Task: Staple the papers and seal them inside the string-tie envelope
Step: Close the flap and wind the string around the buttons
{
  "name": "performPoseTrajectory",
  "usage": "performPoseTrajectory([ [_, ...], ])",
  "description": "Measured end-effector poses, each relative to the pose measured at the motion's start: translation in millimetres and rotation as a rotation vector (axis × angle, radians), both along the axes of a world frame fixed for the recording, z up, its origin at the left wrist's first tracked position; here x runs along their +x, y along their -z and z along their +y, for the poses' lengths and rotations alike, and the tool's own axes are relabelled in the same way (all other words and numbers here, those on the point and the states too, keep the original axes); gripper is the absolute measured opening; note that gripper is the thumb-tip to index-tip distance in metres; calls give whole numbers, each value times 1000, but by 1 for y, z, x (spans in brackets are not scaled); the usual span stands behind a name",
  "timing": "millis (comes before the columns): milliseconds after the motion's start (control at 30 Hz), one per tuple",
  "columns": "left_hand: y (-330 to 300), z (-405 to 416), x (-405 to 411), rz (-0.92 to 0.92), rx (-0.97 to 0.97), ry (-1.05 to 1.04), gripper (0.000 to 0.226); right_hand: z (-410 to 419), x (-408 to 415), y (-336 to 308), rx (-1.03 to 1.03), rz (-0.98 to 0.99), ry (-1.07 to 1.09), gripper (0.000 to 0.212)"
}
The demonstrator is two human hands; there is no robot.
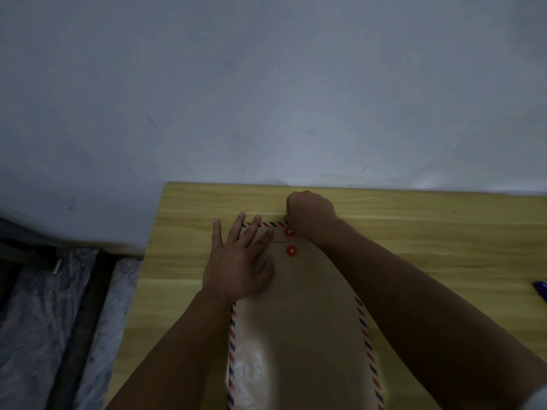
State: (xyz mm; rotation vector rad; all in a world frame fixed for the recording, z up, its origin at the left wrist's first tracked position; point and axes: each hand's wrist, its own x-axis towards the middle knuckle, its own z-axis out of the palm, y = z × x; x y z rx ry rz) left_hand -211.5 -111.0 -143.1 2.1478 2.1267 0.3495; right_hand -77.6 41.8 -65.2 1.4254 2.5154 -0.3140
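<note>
Left hand [236, 261] flat on envelope [302, 321] — right hand [310, 216] fisted by buttons [290, 241].

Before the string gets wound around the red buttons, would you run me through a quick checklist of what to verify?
1. Flap folded down, upper red button above lower red button: ok.
2. Left hand flat on the envelope, holding it on the table: ok.
3. Right hand closed at the flap's top edge, pinching the string: cannot tell, string barely visible.
4. Stapled papers inside: cannot tell.
5. String wound between the buttons: not ok, not visibly wound.
</note>
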Motion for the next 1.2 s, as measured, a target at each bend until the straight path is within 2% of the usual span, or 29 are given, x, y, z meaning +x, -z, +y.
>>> performPoseTrajectory([
  [133, 2, 1, 0, 16, -21, -15, 73, -16, -12, 7, 37, 31, -97, 17],
  [333, 2, 0, 1, 27, -35, -12, 75, -31, 16, 12, -38, 138, -225, 25],
  [433, 0, 1, 2, 40, -53, -20, 76, -35, 42, 11, -41, 116, -287, 16],
  [567, -2, 1, 3, 38, -63, -28, 76, -40, 72, 7, 7, 52, -442, 27],
  [667, -2, 1, 2, 42, -70, -27, 77, -46, 88, 8, 34, 70, -503, 23],
  [767, -2, 2, 2, 53, -70, -32, 78, -58, 94, 11, 7, 112, -405, 24],
  [1033, -2, 3, 2, 62, -84, -28, 77, -87, 65, 27, -145, 403, 110, 21],
  [1133, -4, 3, 2, 66, -100, -24, 75, -85, 50, 29, -158, 408, 127, 17],
  [1200, -4, 3, 2, 62, -98, -21, 73, -79, 41, 27, -145, 363, 53, 19],
])
